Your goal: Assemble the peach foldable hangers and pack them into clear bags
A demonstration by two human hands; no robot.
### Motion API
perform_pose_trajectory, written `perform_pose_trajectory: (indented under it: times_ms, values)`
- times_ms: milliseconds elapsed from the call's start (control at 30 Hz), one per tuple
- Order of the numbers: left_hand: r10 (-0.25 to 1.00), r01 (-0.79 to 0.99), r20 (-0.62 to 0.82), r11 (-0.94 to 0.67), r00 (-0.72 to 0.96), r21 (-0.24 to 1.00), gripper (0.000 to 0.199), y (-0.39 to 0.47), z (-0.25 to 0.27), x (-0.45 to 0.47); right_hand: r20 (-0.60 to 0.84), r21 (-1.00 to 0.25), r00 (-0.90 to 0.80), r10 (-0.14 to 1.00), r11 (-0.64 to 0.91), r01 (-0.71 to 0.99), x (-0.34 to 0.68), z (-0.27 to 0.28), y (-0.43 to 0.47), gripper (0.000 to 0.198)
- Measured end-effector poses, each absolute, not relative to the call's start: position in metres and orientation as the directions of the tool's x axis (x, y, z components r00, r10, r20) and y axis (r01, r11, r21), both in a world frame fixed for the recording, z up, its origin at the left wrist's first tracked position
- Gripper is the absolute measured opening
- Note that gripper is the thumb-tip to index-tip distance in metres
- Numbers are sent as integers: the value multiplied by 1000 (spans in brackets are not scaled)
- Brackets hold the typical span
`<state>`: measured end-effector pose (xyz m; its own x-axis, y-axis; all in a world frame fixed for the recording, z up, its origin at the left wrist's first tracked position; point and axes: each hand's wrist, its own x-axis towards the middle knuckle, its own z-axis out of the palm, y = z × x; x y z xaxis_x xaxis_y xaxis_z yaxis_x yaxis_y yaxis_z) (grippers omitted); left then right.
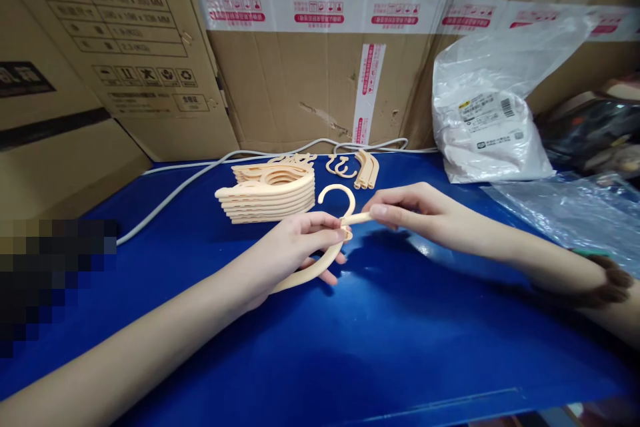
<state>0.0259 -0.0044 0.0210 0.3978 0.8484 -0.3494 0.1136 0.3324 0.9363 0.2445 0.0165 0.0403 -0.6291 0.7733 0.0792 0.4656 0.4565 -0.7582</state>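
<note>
Left hand (pixel 303 237) holds 1 hanger (pixel 326 261) (cream) — right hand (pixel 417 211) grips 1 strip (pixel 357 218).

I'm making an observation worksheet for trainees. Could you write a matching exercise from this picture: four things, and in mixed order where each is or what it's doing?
1. Left hand
2. Right hand
3. Cream stack
4. White plastic bag

A. In front of the cardboard, towards picture right
B. Gripping the curved piece below the hook
C. On the blue surface, left of the hook
D. Pinching the right-hand end of the slim piece

Pairs: 1-B; 2-D; 3-C; 4-A
</note>
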Motion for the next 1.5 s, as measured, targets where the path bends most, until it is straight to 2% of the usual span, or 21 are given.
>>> perform_pose_trajectory:
  times_ms: [167, 367, 467, 600, 733, 833, 1267, 1500]
  values:
    - [842, 136, -348, 321, 411, 937, 12, -3, 21, 26, -98, -792, -750, 654, 406, 457, 252, 47, 16, 27]
    - [842, 124, -354, 332, 408, 935, 12, -3, 22, 25, -144, -748, -779, 611, 448, 490, 259, 42, 21, 26]
    - [839, 123, -349, 328, 417, 936, 13, -2, 22, 24, -108, -714, -785, 610, 502, 488, 257, 38, 20, 25]
    - [831, 117, -357, 341, 426, 933, 12, -2, 22, 24, -21, -594, -780, 625, 620, 512, 254, 35, 18, 9]
    - [824, 95, -344, 339, 450, 936, 14, -1, 20, 23, 61, -464, -759, 648, 692, 553, 253, 32, 18, 9]
    - [815, 88, -346, 347, 464, 934, 14, 0, 19, 22, 96, -412, -758, 645, 719, 560, 254, 30, 19, 9]
    - [811, 145, -374, 347, 449, 927, 14, 0, 18, 22, 132, -391, -751, 647, 730, 561, 248, 23, 16, 12]
    - [822, 114, -331, 315, 464, 942, 11, 1, 17, 23, 125, -378, -750, 649, 730, 569, 248, 23, 14, 14]
